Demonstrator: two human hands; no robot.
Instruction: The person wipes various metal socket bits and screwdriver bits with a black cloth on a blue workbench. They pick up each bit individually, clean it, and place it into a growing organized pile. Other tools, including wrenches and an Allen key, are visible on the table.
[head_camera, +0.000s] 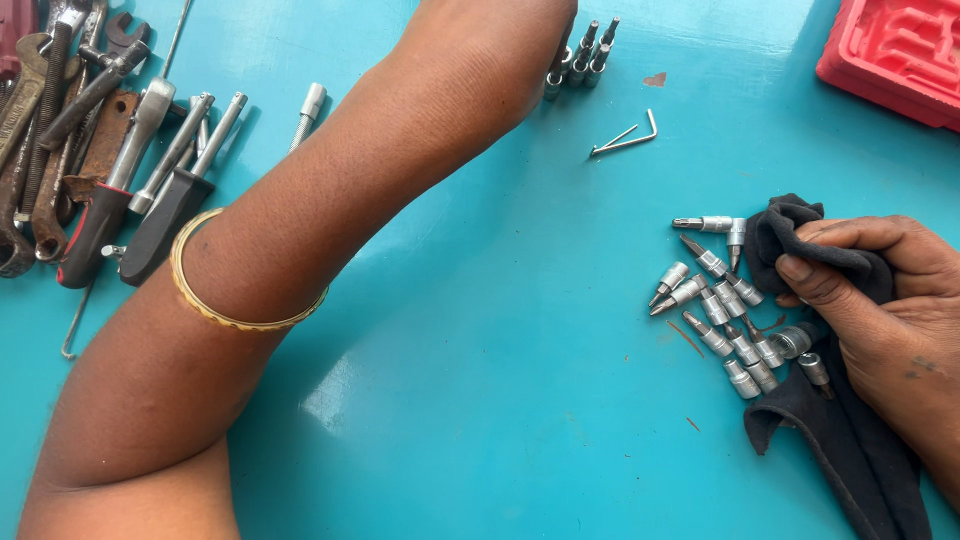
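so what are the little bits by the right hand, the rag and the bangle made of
Bits: probably steel, bright silvery plating with glints.
Rag in the right hand: black soft cloth, limp folds, matte.
Bangle: gold-coloured metal by its shine.

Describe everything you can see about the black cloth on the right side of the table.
The black cloth is soft, dark fabric, crumpled and folded. It lies on the blue table near the right edge, and its lower part runs towards the bottom of the picture. The right hand holds its bunched upper end in a closed grip, thumb on top. A group of small silver bits lies beside it, and a few rest on the fabric.
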